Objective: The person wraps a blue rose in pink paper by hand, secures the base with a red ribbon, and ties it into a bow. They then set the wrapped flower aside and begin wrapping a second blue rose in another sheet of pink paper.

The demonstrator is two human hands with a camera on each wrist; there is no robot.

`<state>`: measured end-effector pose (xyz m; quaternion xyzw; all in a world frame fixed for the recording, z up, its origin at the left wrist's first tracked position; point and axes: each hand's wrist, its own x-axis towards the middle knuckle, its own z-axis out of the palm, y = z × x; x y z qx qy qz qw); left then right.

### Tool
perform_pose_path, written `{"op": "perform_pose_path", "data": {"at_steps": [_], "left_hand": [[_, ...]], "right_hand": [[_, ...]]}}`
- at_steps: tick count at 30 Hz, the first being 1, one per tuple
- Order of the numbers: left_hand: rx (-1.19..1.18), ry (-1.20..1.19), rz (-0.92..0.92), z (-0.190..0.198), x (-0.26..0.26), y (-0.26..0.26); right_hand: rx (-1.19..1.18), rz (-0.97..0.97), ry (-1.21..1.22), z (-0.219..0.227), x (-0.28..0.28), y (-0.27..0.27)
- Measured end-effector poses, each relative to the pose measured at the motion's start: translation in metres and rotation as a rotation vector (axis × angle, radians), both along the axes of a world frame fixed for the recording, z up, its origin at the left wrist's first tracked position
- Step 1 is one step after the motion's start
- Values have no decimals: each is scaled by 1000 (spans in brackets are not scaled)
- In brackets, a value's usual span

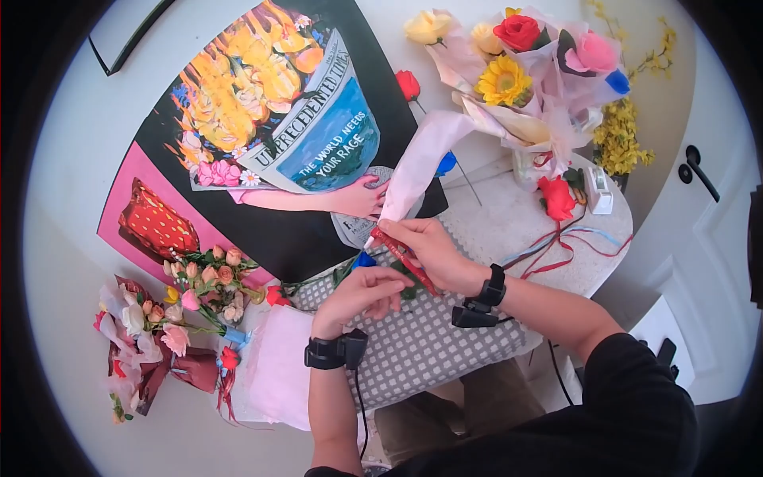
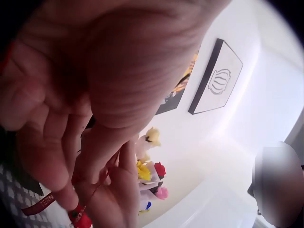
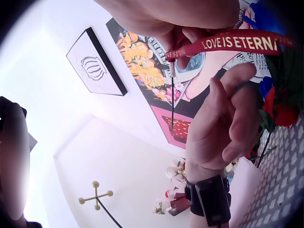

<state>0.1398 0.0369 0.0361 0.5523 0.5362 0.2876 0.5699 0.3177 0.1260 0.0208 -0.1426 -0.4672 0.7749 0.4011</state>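
Observation:
My right hand [image 1: 433, 256] pinches the narrow lower end of a pale pink paper wrap [image 1: 421, 155]. A red ribbon [image 3: 242, 42] printed with gold lettering runs from that grip, and its tail hangs down toward the checked cloth. Below the pinch, a thin dark stem [image 3: 172, 97] sticks out. My left hand [image 1: 362, 296] is just beside the ribbon, its fingers loosely bent and holding nothing. Under the hands lie a blue flower [image 1: 363, 260] and green leaves on the grey checked cloth [image 1: 413, 342].
Wrapped flowers including a sunflower [image 1: 503, 82] stand at the back right. A red rose [image 1: 556, 199], a white dispenser [image 1: 598, 191] and loose ribbons [image 1: 548, 246] lie on the right side. At left are more bouquets and pink paper [image 1: 278, 366]. A large painting [image 1: 318, 151] leans behind.

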Motion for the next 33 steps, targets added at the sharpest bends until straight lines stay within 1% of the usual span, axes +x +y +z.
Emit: {"op": "perform_pose_path", "data": {"at_steps": [1, 3, 4, 6, 10, 12, 16, 18, 19, 21, 26, 31, 33], "left_hand": [[-3, 0, 1, -3, 3, 2], [112, -2, 109, -9, 9, 6], [113, -1, 109, -12, 11, 8], [199, -65, 237, -16, 13, 11], [199, -89, 280, -18, 15, 13], [310, -103, 283, -24, 13, 16], [326, -107, 345, -25, 12, 17], [342, -113, 452, -17, 15, 14], [343, -112, 452, -17, 14, 14], [446, -194, 501, -17, 7, 15], [499, -238, 477, -19, -13, 16], [470, -129, 413, -11, -12, 13], [470, -124, 389, -8, -17, 10]], "right_hand": [[-3, 1, 0, -2, -1, 0], [-25, 35, 22, -4, -1, 2], [-24, 35, 22, -4, -1, 2], [-50, 58, 46, -3, 0, 1], [-66, 36, 72, -12, -8, 4], [-74, 18, 94, -14, -10, 5], [-90, 32, 117, -13, -8, 3], [-9, 19, 16, -15, -6, 7], [-8, 19, 17, -16, -7, 6], [-37, 9, -10, -19, -9, 2], [-38, 39, -34, -18, -9, -3], [-32, 36, -34, -18, -9, -2], [-41, 39, -39, -21, -10, 0]]}}
